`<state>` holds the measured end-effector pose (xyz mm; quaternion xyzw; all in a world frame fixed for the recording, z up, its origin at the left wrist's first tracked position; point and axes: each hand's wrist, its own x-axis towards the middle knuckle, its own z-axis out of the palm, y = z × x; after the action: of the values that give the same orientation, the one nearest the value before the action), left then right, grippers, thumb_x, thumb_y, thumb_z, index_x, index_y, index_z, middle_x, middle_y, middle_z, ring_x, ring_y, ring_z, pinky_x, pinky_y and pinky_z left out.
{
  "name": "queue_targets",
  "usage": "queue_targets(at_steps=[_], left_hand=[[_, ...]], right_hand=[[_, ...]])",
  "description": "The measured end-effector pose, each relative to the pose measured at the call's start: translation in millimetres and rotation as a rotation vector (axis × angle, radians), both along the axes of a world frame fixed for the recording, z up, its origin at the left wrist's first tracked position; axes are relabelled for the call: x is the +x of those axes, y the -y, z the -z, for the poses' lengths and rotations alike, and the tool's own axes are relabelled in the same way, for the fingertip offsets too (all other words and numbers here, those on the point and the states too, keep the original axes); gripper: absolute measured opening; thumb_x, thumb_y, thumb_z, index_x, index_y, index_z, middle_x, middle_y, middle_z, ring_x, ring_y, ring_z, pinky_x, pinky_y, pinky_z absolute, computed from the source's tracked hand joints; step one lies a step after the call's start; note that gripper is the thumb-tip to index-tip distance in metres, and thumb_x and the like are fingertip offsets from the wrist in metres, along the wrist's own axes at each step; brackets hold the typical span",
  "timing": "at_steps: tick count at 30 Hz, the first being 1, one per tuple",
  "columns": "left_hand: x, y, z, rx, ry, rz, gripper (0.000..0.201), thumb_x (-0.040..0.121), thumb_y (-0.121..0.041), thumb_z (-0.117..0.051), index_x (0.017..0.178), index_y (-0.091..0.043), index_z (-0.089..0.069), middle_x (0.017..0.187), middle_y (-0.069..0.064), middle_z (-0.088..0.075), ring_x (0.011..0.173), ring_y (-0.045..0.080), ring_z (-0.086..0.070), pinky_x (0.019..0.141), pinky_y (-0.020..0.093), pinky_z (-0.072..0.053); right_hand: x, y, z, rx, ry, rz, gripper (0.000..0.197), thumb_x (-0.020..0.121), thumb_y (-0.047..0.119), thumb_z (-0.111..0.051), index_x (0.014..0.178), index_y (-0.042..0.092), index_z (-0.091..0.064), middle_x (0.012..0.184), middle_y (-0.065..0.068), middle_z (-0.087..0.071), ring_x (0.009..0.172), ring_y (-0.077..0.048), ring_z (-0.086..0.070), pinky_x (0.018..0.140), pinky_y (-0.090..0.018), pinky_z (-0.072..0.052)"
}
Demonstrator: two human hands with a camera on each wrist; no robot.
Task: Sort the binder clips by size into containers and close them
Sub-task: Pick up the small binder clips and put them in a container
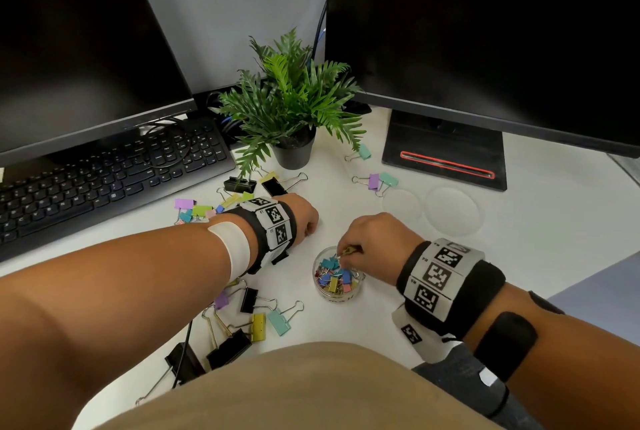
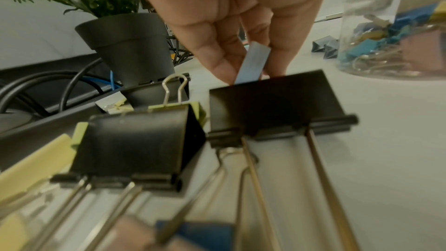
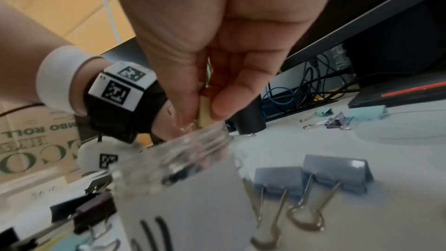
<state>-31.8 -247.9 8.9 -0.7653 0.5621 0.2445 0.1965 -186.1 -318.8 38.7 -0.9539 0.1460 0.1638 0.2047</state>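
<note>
A clear round container (image 1: 337, 292) (image 2: 376, 26) (image 3: 173, 161) on the white desk holds several small coloured binder clips. My right hand (image 1: 343, 253) (image 3: 205, 114) hovers over its mouth and pinches a small yellowish clip (image 1: 351, 250) (image 3: 204, 112). Left of the container, my left hand (image 1: 310, 232) (image 2: 251, 72) is low over the desk, pinching a small light-blue clip (image 2: 253, 62) between thumb and fingers. Large black clips (image 1: 228, 348) (image 2: 272, 102), a yellow clip (image 1: 258, 325) and a mint clip (image 1: 278, 322) lie near the desk's front edge. More coloured clips (image 1: 194, 209) are heaped behind my left wrist.
Two clear round lids (image 1: 453, 211) lie right of the hands. A purple and a mint clip (image 1: 379, 180) sit near the monitor base (image 1: 446, 159). A potted plant (image 1: 294, 149) stands behind the hands, with a keyboard (image 1: 104, 180) at left and two dark monitors behind.
</note>
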Motion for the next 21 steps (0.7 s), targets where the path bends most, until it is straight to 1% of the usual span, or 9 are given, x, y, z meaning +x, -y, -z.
queue_targets(at_steps=[3, 5, 8, 10, 13, 16, 17, 19, 21], left_hand=[[2.8, -3.0, 2.9, -0.007, 0.016, -0.034, 0.027, 0.091, -0.019, -0.052, 0.118, -0.018, -0.057, 0.118, 0.004, -0.061, 0.109, 0.022, -0.055, 0.080, 0.025, -0.042], [5.2, -5.2, 3.8, -0.019, 0.020, -0.060, 0.027, 0.091, -0.021, -0.051, 0.117, -0.018, -0.056, 0.117, 0.003, -0.060, 0.109, 0.022, -0.055, 0.084, 0.027, -0.045], [9.0, -6.5, 3.7, -0.056, 0.004, -0.091, 0.029, 0.091, -0.022, -0.051, 0.119, -0.018, -0.056, 0.119, 0.003, -0.060, 0.110, 0.021, -0.055, 0.093, 0.029, -0.047], [10.4, -6.0, 2.3, -0.071, 0.004, -0.094, 0.031, 0.091, -0.020, -0.051, 0.122, -0.019, -0.055, 0.122, 0.002, -0.058, 0.113, 0.021, -0.054, 0.094, 0.030, -0.046], [11.0, -4.3, 0.7, -0.090, 0.007, -0.092, 0.034, 0.088, -0.018, -0.056, 0.122, -0.020, -0.054, 0.124, 0.004, -0.054, 0.113, 0.023, -0.053, 0.089, 0.030, -0.045], [9.7, -3.5, 0.2, -0.085, 0.002, -0.091, 0.027, 0.085, -0.014, -0.059, 0.113, -0.018, -0.057, 0.121, 0.005, -0.052, 0.110, 0.024, -0.053, 0.086, 0.031, -0.046], [8.9, -3.9, 0.0, -0.078, 0.006, -0.084, 0.024, 0.085, -0.015, -0.059, 0.108, -0.018, -0.058, 0.119, 0.005, -0.052, 0.108, 0.024, -0.053, 0.085, 0.031, -0.046], [6.4, -4.8, -1.1, -0.058, 0.033, -0.059, 0.017, 0.085, -0.019, -0.058, 0.101, -0.019, -0.060, 0.113, 0.003, -0.057, 0.104, 0.023, -0.055, 0.081, 0.030, -0.047], [2.6, -5.4, -1.9, -0.027, 0.067, -0.021, 0.017, 0.087, -0.026, -0.056, 0.102, -0.019, -0.061, 0.109, 0.002, -0.061, 0.102, 0.022, -0.057, 0.076, 0.028, -0.046]], right_hand=[[1.6, -5.6, 7.1, -0.033, -0.059, -0.057, 0.030, 0.093, 0.033, -0.053, 0.118, 0.020, -0.065, 0.118, -0.002, -0.060, 0.108, -0.021, -0.054, 0.091, -0.032, -0.047], [1.4, -7.4, 10.9, -0.061, -0.071, -0.093, 0.032, 0.094, 0.033, -0.050, 0.120, 0.020, -0.064, 0.118, -0.004, -0.059, 0.110, -0.022, -0.052, 0.090, -0.033, -0.047], [0.1, -8.3, 15.7, -0.072, -0.063, -0.125, 0.033, 0.094, 0.035, -0.050, 0.121, 0.021, -0.063, 0.119, -0.003, -0.057, 0.113, -0.021, -0.049, 0.090, -0.032, -0.045], [-0.8, -7.2, 17.2, -0.058, -0.049, -0.114, 0.034, 0.093, 0.038, -0.052, 0.121, 0.022, -0.063, 0.120, -0.002, -0.056, 0.114, -0.020, -0.047, 0.093, -0.031, -0.044], [-2.4, -0.3, 17.4, 0.004, 0.017, -0.014, 0.037, 0.091, 0.043, -0.054, 0.121, 0.023, -0.061, 0.121, 0.003, -0.054, 0.116, -0.016, -0.046, 0.097, -0.030, -0.041], [-4.5, 12.7, 18.0, 0.020, 0.103, 0.129, 0.032, 0.092, 0.039, -0.052, 0.117, 0.021, -0.063, 0.117, 0.003, -0.057, 0.110, -0.014, -0.051, 0.095, -0.028, -0.041], [-5.1, 17.6, 19.4, 0.010, 0.091, 0.162, 0.030, 0.093, 0.036, -0.052, 0.117, 0.021, -0.063, 0.117, 0.002, -0.057, 0.109, -0.015, -0.052, 0.093, -0.028, -0.042], [-6.5, 25.0, 24.3, -0.020, 0.001, 0.177, 0.030, 0.094, 0.030, -0.050, 0.119, 0.021, -0.062, 0.121, 0.000, -0.056, 0.110, -0.017, -0.053, 0.093, -0.029, -0.043], [-9.6, 27.1, 29.7, -0.035, -0.093, 0.155, 0.032, 0.092, 0.031, -0.051, 0.122, 0.024, -0.060, 0.124, 0.001, -0.054, 0.113, -0.018, -0.052, 0.093, -0.030, -0.043]])
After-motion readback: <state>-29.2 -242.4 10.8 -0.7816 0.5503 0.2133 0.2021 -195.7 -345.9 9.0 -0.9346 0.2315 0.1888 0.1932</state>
